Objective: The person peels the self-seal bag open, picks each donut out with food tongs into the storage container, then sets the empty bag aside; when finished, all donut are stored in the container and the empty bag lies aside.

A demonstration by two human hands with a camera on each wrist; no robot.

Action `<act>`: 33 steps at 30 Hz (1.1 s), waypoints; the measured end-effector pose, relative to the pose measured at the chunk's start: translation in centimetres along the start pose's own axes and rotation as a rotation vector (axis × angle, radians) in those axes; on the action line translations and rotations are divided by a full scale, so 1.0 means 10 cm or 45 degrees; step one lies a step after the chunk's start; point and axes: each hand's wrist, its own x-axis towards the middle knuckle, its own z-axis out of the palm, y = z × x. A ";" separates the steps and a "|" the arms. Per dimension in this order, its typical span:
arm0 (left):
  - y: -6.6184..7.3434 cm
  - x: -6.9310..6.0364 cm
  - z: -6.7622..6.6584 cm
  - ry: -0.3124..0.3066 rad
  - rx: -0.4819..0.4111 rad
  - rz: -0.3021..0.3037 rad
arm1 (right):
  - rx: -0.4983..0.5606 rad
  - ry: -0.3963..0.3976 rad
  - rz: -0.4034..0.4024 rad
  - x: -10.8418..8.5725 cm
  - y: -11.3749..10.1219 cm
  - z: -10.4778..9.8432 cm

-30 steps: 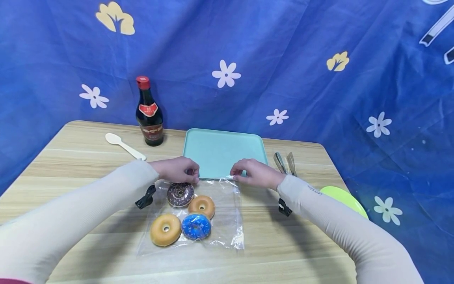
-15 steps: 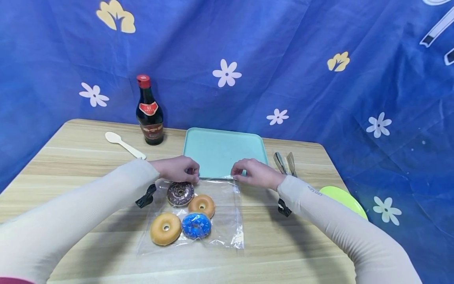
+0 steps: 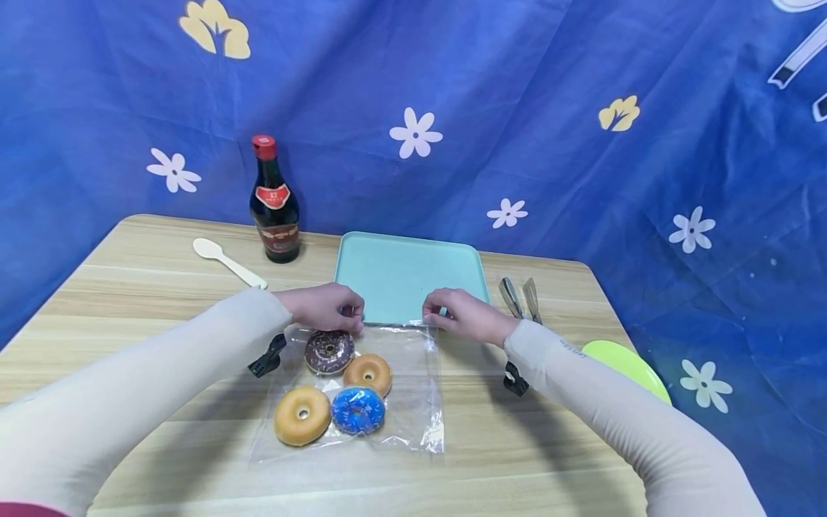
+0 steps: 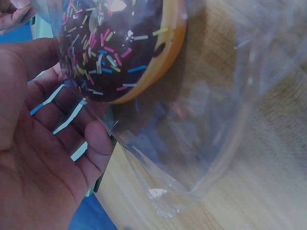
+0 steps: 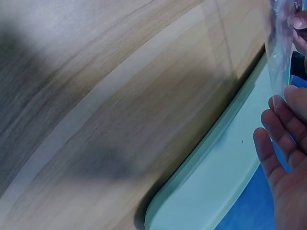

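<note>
A clear plastic bag point(image 3: 410, 388) lies on the wooden table with several donuts inside. Among them are a chocolate donut with sprinkles point(image 3: 319, 353), a blue donut point(image 3: 371, 422) and two plain ones, the nearer plain donut point(image 3: 287, 424) at the left. My left hand point(image 3: 326, 307) pinches the bag's far edge between thumb and finger, just beyond the chocolate donut point(image 4: 115, 52). At the same edge, farther right, my right hand point(image 3: 461, 312) pinches the bag too; the right wrist view shows its thumb and forefinger on the film point(image 5: 278, 57).
Behind the bag is a teal tray point(image 3: 407, 276). A dark bottle with a red cap point(image 3: 280, 215) and a white spoon point(image 3: 235, 268) stand and lie at the left. Metal utensils point(image 3: 510, 296) and a green plate point(image 3: 627, 366) are at the right. A blue curtain point(image 3: 549, 158) hangs behind.
The head view has shifted very slightly. Both hands keep their pinch on the bag's far edge, and the donuts stay in place.
</note>
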 end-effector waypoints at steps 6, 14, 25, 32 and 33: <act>0.00 -0.01 -0.01 -0.010 0.016 0.009 | 0.027 0.035 -0.028 -0.05 0.00 -0.03; 0.00 -0.01 -0.02 -0.015 0.022 0.019 | 0.037 0.061 -0.038 -0.15 0.05 -0.05; -0.01 -0.01 -0.02 -0.020 0.025 0.007 | 0.063 0.072 0.046 -0.23 0.07 -0.07; 0.01 0.00 -0.01 -0.023 0.012 -0.004 | 0.106 0.084 0.087 -0.21 0.03 -0.05; 0.01 0.00 -0.01 -0.023 0.013 -0.004 | 0.105 0.090 0.091 -0.20 0.02 -0.05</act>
